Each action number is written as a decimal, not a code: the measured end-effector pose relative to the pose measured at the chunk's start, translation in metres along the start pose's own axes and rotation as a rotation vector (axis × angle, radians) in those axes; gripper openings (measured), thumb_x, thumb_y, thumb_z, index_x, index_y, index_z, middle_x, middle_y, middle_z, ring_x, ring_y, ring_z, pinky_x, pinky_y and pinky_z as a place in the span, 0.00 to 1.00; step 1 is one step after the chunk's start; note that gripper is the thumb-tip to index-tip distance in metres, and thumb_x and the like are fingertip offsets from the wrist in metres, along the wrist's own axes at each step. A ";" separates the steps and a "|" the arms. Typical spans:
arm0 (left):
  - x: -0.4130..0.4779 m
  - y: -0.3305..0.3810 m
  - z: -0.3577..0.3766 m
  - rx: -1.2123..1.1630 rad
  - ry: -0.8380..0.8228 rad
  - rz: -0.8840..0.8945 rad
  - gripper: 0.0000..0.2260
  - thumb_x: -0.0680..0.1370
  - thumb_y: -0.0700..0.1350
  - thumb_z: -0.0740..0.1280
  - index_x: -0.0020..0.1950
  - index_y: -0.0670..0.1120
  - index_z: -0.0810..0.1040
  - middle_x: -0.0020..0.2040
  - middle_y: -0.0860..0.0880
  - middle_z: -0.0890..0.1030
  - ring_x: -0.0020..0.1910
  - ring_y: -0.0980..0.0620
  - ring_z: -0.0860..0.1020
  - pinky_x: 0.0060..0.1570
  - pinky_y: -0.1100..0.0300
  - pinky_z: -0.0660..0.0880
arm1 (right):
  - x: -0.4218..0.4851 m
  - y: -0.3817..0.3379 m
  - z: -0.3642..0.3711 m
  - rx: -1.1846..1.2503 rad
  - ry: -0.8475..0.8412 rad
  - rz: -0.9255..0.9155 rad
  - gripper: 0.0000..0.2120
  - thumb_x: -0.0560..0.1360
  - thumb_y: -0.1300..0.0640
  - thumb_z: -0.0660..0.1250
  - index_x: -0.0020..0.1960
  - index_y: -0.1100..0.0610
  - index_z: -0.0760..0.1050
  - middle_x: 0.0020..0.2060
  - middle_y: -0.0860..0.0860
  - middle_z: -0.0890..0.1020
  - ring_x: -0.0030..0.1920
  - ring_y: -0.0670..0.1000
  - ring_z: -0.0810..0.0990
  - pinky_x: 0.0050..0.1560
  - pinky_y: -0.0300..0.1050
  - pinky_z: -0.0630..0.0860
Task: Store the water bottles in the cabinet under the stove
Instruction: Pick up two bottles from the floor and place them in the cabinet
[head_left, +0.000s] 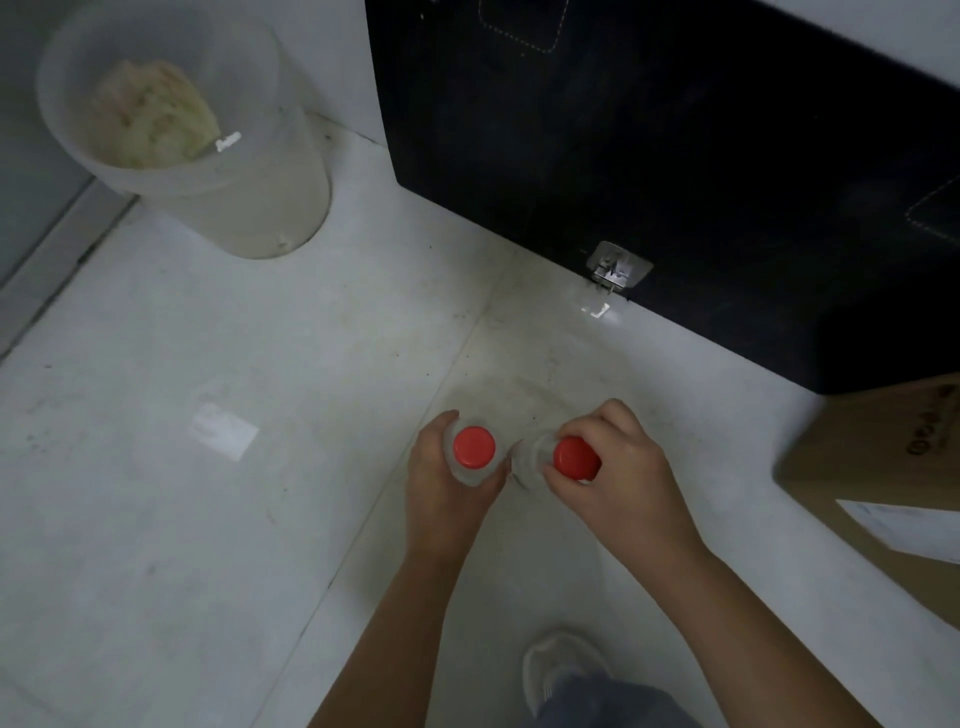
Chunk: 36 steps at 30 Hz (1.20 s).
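Note:
Two clear water bottles with red caps are seen from above over the white tiled floor. My left hand (441, 483) grips the left bottle (474, 449) around its shoulder, just under the cap. My right hand (618, 462) holds the right bottle (532, 460) near its neck, with fingers curled around its red cap. The two bottles sit side by side, nearly touching. The black cabinet front (649, 156) rises just beyond them, with a metal hook plate (615, 265) on its lower edge. Its door looks shut.
A translucent white bin (249, 208) with crumpled paper inside stands at the far left. A cardboard box (883, 467) with a white label sits at the right. My shoe (561, 665) is on the floor below the hands.

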<state>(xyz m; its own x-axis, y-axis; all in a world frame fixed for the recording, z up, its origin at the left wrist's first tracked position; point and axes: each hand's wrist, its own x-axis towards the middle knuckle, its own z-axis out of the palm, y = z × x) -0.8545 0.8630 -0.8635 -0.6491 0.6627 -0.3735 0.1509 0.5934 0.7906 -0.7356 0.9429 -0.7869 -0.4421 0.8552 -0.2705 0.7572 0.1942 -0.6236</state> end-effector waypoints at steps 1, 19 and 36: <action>-0.001 0.001 -0.001 0.000 0.004 -0.012 0.29 0.63 0.51 0.77 0.61 0.49 0.71 0.55 0.51 0.78 0.52 0.53 0.77 0.51 0.60 0.73 | 0.002 -0.002 -0.001 0.006 0.001 0.017 0.09 0.65 0.58 0.73 0.43 0.58 0.76 0.43 0.51 0.73 0.39 0.51 0.76 0.42 0.42 0.76; -0.126 0.185 -0.166 -0.154 0.142 -0.206 0.25 0.63 0.45 0.78 0.54 0.55 0.70 0.43 0.64 0.74 0.42 0.59 0.74 0.42 0.64 0.69 | -0.063 -0.171 -0.169 -0.049 -0.016 -0.040 0.08 0.67 0.57 0.70 0.45 0.57 0.76 0.45 0.51 0.71 0.40 0.52 0.75 0.38 0.33 0.69; -0.312 0.396 -0.376 -0.254 0.468 -0.159 0.21 0.64 0.43 0.77 0.49 0.56 0.71 0.43 0.58 0.77 0.43 0.57 0.76 0.42 0.62 0.70 | -0.196 -0.418 -0.362 -0.040 -0.075 -0.567 0.09 0.67 0.57 0.72 0.46 0.58 0.76 0.42 0.49 0.69 0.38 0.49 0.72 0.39 0.39 0.71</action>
<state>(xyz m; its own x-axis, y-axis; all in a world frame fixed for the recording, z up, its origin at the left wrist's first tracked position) -0.8727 0.7191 -0.2513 -0.9199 0.2657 -0.2883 -0.1232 0.5023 0.8559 -0.7913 0.8681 -0.2075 -0.8161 0.5761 0.0458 0.4090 0.6318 -0.6584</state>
